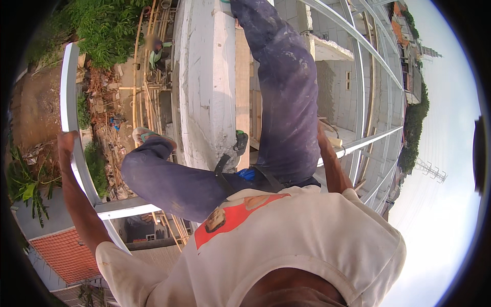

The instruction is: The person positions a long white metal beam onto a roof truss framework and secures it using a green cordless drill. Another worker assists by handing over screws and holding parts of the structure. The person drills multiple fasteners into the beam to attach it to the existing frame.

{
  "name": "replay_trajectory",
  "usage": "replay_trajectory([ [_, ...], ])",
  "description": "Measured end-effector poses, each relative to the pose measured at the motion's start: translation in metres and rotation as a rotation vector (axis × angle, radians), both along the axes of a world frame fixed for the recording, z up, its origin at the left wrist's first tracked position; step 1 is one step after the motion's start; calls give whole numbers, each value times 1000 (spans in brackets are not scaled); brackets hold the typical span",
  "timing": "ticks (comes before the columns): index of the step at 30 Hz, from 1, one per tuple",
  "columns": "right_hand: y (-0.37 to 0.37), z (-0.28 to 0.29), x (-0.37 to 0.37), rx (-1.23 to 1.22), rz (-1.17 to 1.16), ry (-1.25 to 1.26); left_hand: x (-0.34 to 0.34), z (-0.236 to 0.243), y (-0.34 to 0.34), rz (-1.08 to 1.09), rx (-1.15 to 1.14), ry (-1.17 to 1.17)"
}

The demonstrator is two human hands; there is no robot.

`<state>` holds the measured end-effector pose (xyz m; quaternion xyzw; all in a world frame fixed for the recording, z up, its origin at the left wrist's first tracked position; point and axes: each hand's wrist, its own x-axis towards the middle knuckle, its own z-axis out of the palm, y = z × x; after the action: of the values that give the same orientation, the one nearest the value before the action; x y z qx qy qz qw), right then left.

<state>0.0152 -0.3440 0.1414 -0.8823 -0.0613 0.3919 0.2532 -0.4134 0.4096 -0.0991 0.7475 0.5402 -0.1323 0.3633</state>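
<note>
Out to my left, the silvery metal beam (68, 94) is gripped at its edge by my left hand (67, 138). I judge it light, stiff and slick, best held near mid-length. My right hand is hidden behind my trouser leg (289, 102); I cannot tell its state.

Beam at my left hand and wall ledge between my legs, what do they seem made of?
The beam looks like metal, probably galvanised steel: smooth, silvery finish, crisp straight edges. The wall ledge looks like concrete or plaster, I can't tell which: matte, blotchy grey-white, with rough edges.
</note>
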Motion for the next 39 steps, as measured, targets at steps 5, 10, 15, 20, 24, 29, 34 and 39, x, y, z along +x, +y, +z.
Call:
replay_trajectory([
  [5,260,-50,102,222,652,-913,-17,7,-9,59,108,-171],
  [10,467,-174,354,-251,469,-2198,31,-4,-12,44,22,16],
  [15,458,-202,348,100,351,-1727,29,-31,-29,54,183,-355],
  [20,418,-209,143,471,662,-1137,-117,13,29,55,2,-49],
  [24,272,-131,95,398,581,-577,-21,-20,53,94,-159,87],
  [29,184,-133,54,289,393,6,-42,-19,40,208,-172,73],
  [34,125,-151,25,211,184,376,-53,-9,39,194,-110,107],
  [39,101,-165,-3,155,5,611,-45,-1,39,187,-104,115],
])
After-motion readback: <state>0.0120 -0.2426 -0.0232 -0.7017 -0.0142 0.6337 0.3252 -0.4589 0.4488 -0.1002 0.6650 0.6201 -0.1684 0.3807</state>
